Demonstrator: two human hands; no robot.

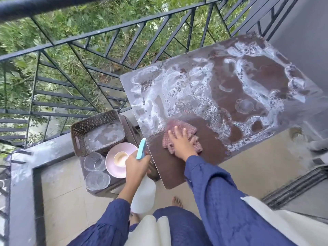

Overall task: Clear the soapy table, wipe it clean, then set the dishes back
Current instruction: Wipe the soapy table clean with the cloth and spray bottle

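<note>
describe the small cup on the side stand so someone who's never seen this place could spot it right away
Find the big brown soapy table, then the low dark stand just left of it by the railing. On the stand, in front of a brown perforated basket, sits a pink plate with the cup at its centre. Unlike the two clear glass bowls beside it, it is opaque, pale and cream inside.

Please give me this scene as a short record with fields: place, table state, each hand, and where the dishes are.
place: balcony with a metal railing
table: brown top, near corner wiped, the rest covered in foam
right hand: flat on a pink checked cloth on the table
left hand: grip closed on a spray bottle
dishes: pink plate with a small cup, two glass bowls and a brown basket, all on a low side stand
</note>
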